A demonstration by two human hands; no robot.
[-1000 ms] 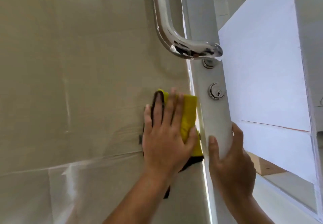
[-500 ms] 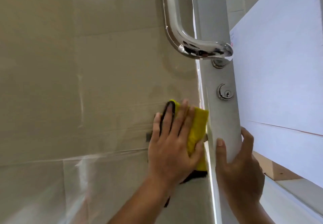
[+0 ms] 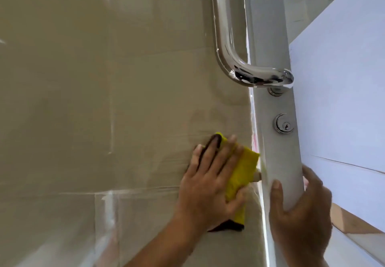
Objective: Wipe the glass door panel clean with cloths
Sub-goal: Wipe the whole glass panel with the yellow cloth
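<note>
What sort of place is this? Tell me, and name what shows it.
Probably the entrance of a shop or office, though little shows: a glass door panel set in a pale door frame, a long chrome pull handle, and a key cylinder lock below it.

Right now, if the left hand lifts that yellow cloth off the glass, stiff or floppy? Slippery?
Likely floppy: the yellow cloth lies folded under the left hand, a dark layer showing below the palm. Probably light: flat fingers alone pin it to the upright glass panel. It should slide easily on that smooth glass.
</note>
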